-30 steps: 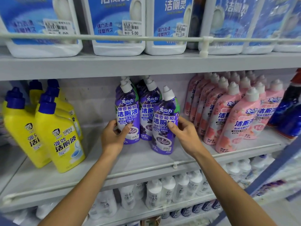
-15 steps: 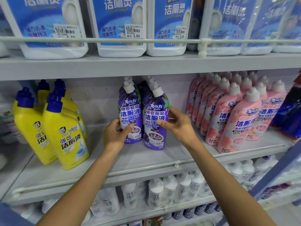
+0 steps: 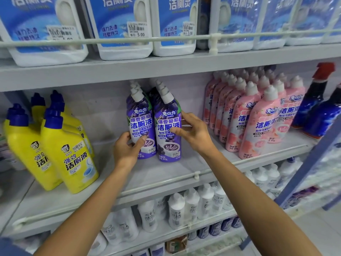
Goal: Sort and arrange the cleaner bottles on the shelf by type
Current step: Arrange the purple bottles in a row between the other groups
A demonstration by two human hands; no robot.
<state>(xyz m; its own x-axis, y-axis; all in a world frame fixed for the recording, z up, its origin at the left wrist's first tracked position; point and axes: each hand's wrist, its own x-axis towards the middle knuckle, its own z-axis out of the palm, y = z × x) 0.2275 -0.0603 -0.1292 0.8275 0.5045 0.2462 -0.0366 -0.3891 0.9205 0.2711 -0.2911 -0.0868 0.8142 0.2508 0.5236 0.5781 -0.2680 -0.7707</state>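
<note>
Grips the left front purple bottle [image 3: 140,115] low on its body with the left hand [image 3: 127,151], thumb across the label and fingers curled round the far side. Pinches the right front purple bottle [image 3: 167,143] at mid-height with the right hand [image 3: 194,134], thumb on the label face, fingers round the bottle's right flank. Stands both upright on the middle shelf [image 3: 166,175], side by side and touching or nearly so, labels forward, at the head of two short rows of the same purple kind running back toward the wall. Probably squares the two fronts level with each other, so as to keep the purple type in one block between the yellow bottles [image 3: 73,156], well apart to the left, and the pink bottles [image 3: 258,126] to the right. Cannot count the purple bottles behind: only a stack of white caps showing. Cannot tell whether the left bottle's base sits flat, with the hand covering its lower corner. Cut off at the top edge: the white jugs [image 3: 125,50] on the upper shelf. Too blurred to read: the white bottles [image 3: 184,209] on the lower shelf and the blue spray bottles [image 3: 317,102] at far right.
</note>
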